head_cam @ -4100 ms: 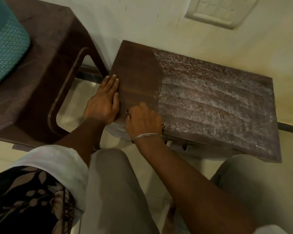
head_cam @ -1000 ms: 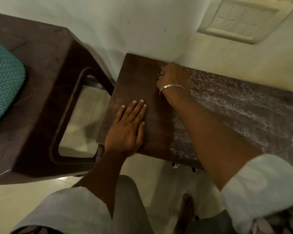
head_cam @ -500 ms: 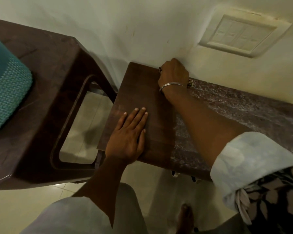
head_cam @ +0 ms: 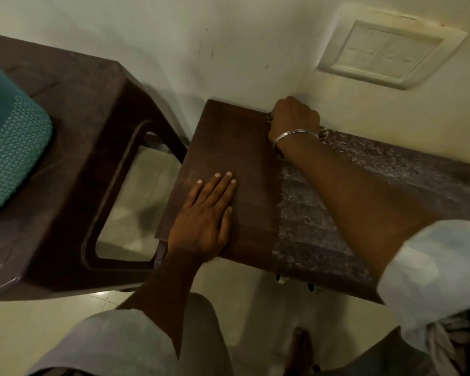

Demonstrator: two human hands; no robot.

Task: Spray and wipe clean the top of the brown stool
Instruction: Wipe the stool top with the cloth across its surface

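Two zones show on the brown rectangular wooden stool top (head_cam: pixel 250 191): a dark, clean-looking band at its left end and a whitish, streaky film of spray (head_cam: pixel 310 226) over the rest. The stool stands on the pale tiled floor (head_cam: pixel 136 207) with its far long edge touching the cream wall (head_cam: pixel 174 36). Its long axis runs left to right along that wall, slanting nearer toward the right, and its short ends face left and right.

The right hand (head_cam: pixel 293 118), with a metal bangle (head_cam: pixel 293 135) on its wrist, sits at the far edge where clean wood meets film. Its fingers are curled tight over a dark wiper (head_cam: pixel 323 132) that only peeks out beside the fist, so I cannot tell what it is. The left hand (head_cam: pixel 204 215) lies flat on the clean near-left part, fingers straight and close together, steadying the top.

The step in hand looks like starting a new wiping lane. It would go best as a firm pull from the wall straight across the short way toward the near edge, slightly overlapping the clean band. The left hand should keep off wet film, and the far edge by the wall needs pressure.

Just left stands a larger dark brown plastic stool (head_cam: pixel 79 131) carrying a teal woven object (head_cam: pixel 8 147). A cream switch plate (head_cam: pixel 388 52) sits on the wall above.
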